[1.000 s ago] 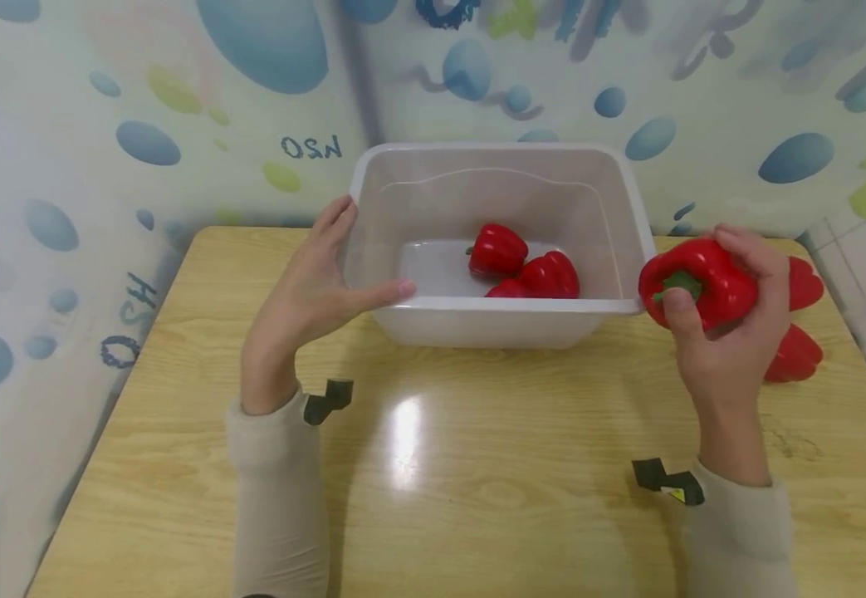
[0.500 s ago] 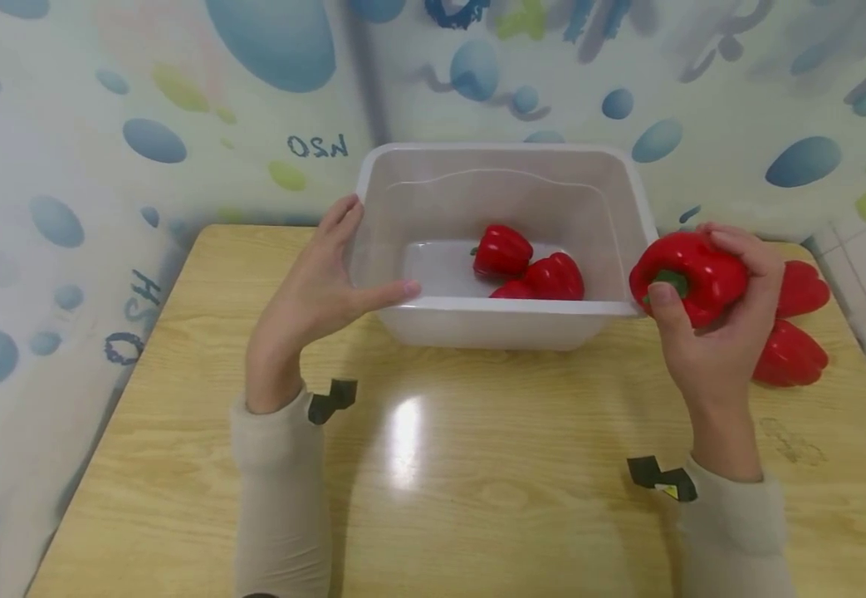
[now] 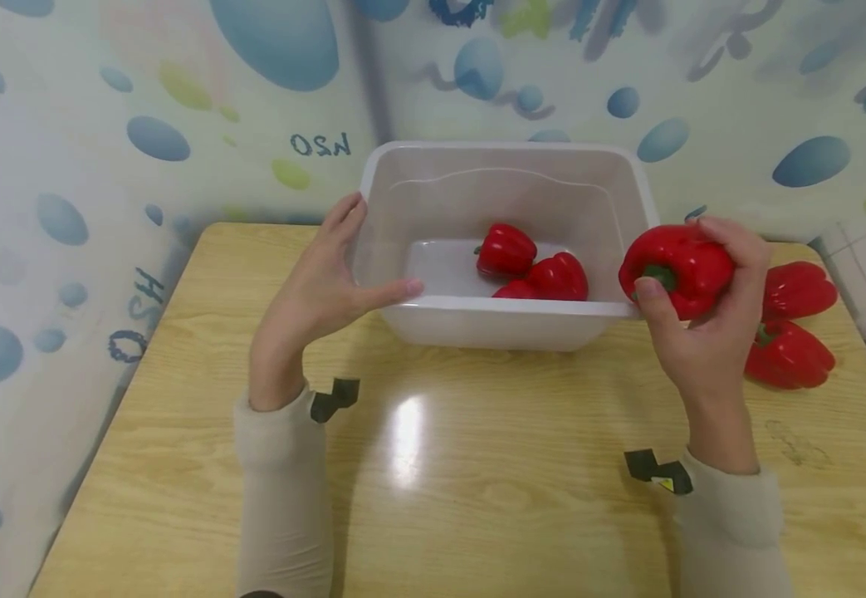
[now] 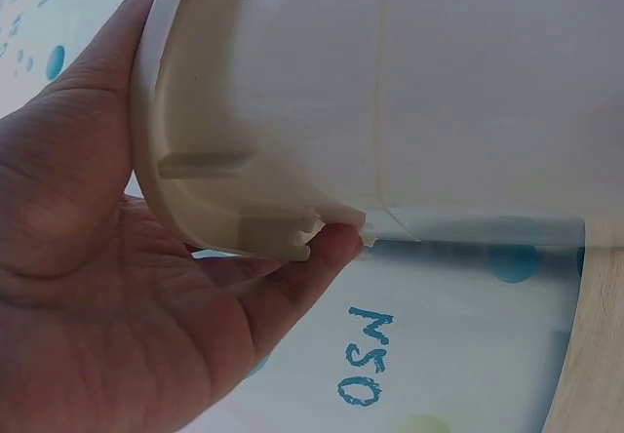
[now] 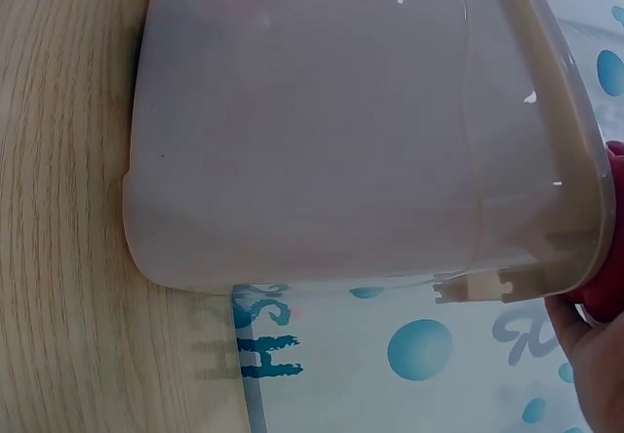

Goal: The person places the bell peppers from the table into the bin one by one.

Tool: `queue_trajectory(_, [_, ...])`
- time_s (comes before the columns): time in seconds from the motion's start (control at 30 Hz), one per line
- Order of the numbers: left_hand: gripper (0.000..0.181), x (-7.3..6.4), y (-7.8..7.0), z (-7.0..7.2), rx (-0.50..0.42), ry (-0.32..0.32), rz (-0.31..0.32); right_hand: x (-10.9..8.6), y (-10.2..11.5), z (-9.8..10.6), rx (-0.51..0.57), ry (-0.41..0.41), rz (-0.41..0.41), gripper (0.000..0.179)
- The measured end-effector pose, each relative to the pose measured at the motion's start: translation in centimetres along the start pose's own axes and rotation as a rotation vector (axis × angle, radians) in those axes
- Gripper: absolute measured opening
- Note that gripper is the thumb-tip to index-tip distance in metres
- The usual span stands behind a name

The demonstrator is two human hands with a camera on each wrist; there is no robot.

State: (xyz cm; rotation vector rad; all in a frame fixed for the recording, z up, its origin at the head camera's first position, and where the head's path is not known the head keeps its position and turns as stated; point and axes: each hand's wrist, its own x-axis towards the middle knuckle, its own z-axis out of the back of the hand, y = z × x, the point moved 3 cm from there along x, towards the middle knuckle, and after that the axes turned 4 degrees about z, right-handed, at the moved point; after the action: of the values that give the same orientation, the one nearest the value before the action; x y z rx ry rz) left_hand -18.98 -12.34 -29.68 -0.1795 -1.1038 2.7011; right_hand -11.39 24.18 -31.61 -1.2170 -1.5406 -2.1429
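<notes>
In the head view, my left hand (image 3: 311,291) grips the left end of a white plastic bin (image 3: 477,326), thumb along the front rim. The left wrist view shows a finger (image 4: 317,269) hooked at the underside of the bin's rim (image 4: 146,150). My right hand (image 3: 712,353) holds a red bell pepper (image 3: 694,266), green stem facing the thumb, at the bin's right front corner. Inside the bin lie red peppers (image 3: 507,252), partly hidden by the front wall. In the right wrist view, the held pepper (image 5: 609,277) shows only partly beyond the rim.
Two more red peppers (image 3: 799,289) lie on the wooden table (image 3: 507,465) to the right of my right hand. A wall (image 3: 418,91) with blue and green spots stands close behind the bin and along the table's left side.
My right hand has carried the held pepper left and slightly up, over the bin's right front corner. More of the two table peppers shows. The left hand keeps its hold.
</notes>
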Motion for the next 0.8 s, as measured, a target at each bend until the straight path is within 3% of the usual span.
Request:
queue_trajectory(0.27, [0.115, -0.08, -0.17, 0.06, -0.002, -0.002, -0.004, -0.06, -0.36, 0.1, -0.033, 0.037, -0.039, 0.069])
queue_trajectory(0.4, [0.115, -0.07, -0.06, -0.01, -0.001, -0.002, -0.004, -0.21, -0.62, 0.04, -0.089, 0.085, -0.014, 0.075])
queue_trajectory(0.8, [0.116, -0.05, 0.09, -0.01, 0.02, -0.003, -0.001, 0.03, -0.82, 0.15, -0.067, 0.242, -0.007, 0.091])
